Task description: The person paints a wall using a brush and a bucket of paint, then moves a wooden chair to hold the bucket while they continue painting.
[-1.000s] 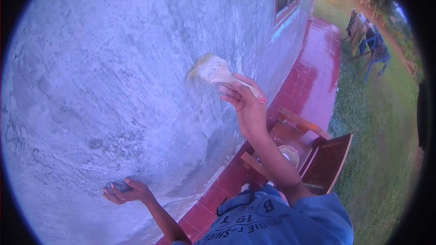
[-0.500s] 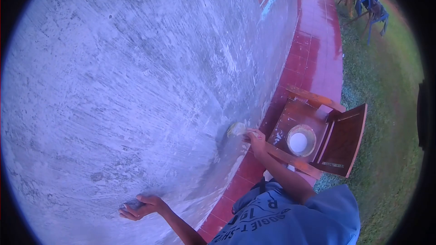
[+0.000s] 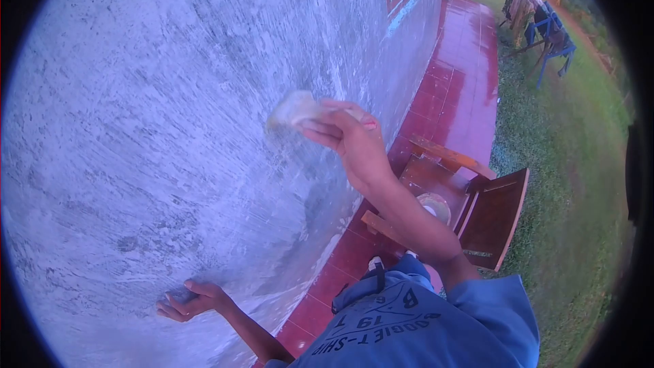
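Hands (image 3: 354, 143) work beside chair (image 3: 490, 221) holding bowl (image 3: 434, 206).

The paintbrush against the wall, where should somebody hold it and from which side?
Probably by the handle, coming from the side away from the wall. The paintbrush has its bristles pressed toward the plaster, so only the handle end is free, and the right hand already wraps it there.
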Motion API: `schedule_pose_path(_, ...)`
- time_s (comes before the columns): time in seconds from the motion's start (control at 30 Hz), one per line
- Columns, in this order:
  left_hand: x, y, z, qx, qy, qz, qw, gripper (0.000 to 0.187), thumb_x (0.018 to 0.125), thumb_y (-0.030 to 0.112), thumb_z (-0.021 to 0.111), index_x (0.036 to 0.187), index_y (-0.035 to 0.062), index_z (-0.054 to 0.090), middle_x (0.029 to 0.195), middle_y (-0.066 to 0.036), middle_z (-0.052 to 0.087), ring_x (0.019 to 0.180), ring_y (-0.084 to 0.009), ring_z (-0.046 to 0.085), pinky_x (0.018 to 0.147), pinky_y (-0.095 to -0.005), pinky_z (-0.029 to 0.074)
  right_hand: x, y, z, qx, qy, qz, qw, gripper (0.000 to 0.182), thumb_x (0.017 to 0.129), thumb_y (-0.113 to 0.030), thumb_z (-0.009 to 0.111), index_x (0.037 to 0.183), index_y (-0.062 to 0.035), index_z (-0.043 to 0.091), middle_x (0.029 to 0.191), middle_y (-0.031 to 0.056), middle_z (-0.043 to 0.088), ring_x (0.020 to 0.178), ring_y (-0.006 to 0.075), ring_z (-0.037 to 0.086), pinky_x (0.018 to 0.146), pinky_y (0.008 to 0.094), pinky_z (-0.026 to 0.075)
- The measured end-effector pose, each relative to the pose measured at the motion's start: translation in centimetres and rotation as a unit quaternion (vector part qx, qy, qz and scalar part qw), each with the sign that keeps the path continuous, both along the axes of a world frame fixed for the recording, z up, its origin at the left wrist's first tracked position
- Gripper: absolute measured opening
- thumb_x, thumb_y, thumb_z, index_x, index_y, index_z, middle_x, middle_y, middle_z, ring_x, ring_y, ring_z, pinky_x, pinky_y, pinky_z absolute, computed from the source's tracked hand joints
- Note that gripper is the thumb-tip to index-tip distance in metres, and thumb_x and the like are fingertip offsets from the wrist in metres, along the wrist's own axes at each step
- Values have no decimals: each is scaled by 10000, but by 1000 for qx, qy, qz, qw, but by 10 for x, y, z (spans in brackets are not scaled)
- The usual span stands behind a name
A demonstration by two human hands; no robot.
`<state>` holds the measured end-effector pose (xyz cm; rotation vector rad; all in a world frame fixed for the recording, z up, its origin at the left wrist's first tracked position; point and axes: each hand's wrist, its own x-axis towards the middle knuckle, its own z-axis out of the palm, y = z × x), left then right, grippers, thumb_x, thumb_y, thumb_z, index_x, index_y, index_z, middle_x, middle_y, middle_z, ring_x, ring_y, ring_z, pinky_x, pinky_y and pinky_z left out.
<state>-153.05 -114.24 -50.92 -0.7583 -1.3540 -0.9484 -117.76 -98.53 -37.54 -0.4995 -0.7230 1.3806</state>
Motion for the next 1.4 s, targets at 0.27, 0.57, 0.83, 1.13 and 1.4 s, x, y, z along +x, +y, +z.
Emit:
schedule_pose_path(0.27,-5,-2,-5,-12,-3,-32,999,474,1012,329,521,1326,-5,400,1419,-182,279,1425,-437,189,1091,-595,292,-20,6,46,179,47,29,982,343,986,-75,511,1281,96,481,1196,276,613,1084,359,660,947,439,568)
schedule_pose_path(0.57,-4,-1,-3,-12,-14,-70,997,453,1010,288,522,1333,4,380,1419,-179,266,1426,-454,170,1084,-603,289,-15,-10,-322,-158,-32,-39,986,257,998,-49,456,1224,67,492,1156,218,623,1009,319,687,882,424,601)
schedule_pose_path(0.83,-5,-4,-4,-15,-13,-64,998,444,1006,269,525,1336,13,373,1430,-187,268,1423,-459,179,1071,-618,297,-19,35,-269,-220,-148,-19,964,244,990,-77,444,1191,52,495,1037,169,631,894,285,696,839,399,605)
schedule_pose_path(1.13,-2,-4,-4,-22,-36,-63,997,445,988,265,541,1323,22,378,1435,-189,270,1425,-469,174,1083,-634,275,-3,14,67,-68,-142,97,983,271,981,-61,446,1202,96,447,1146,219,550,1054,318,634,910,398,596)
schedule_pose_path(1.4,-2,-4,-4,-17,-25,-63,998,434,990,259,538,1319,24,381,1424,-191,286,1424,-475,178,1074,-633,279,-10,-15,276,85,-9,86,993,306,972,-47,499,1229,99,422,1156,234,519,1075,330,595,969,419,554)
